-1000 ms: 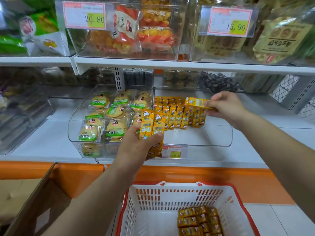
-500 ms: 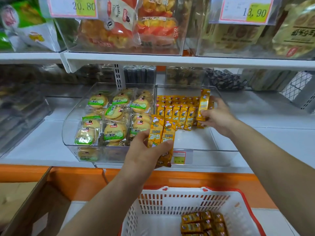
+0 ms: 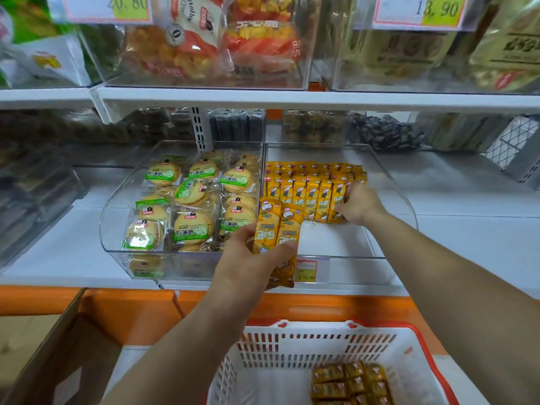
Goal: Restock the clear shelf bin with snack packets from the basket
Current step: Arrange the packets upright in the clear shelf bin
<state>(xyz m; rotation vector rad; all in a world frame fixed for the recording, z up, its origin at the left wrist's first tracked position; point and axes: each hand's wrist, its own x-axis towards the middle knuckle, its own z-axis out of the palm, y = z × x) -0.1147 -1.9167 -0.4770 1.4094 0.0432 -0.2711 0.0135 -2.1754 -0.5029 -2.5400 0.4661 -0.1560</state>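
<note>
Nearest, low right: white slotted basket [image 3: 306,343] with a red rim. A block of yellow-brown snack packets [image 3: 350,381] lies flat in its near right corner. To its left, an open cardboard box [image 3: 58,355]; contents not visible.

Above the basket, an orange ledge [image 3: 131,311], then the white shelf.

Left hand [image 3: 248,267] is raised in front of the shelf's near edge, fingers and thumb curled round the lower ends of the held packets [image 3: 277,229]. At least two show, upright and slightly fanned. Their tops overlap the near left corner of the clear bin [image 3: 391,185]. A small price tag [image 3: 306,270] on the bin's front sits just right of this hand.

Clear bin: the near half of its floor is bare. The far half holds shelved packets [image 3: 304,188], yellow, standing in tidy rows from the left wall across.

Right hand [image 3: 358,204] reaches into the bin from the right. Its fingers are curled onto the end packet [image 3: 336,206] at the right end of the nearest row. That hand is well apart from the left one.

Left neighbour bin [image 3: 117,217], also clear: heaped round biscuit packs [image 3: 191,226] with green labels.

Farther back, dim stock against the rear. Above, upper shelf [image 3: 292,99] carries clear boxes of bagged snacks and two price labels, 20.80 [image 3: 128,4] and 13.90 [image 3: 435,8].
</note>
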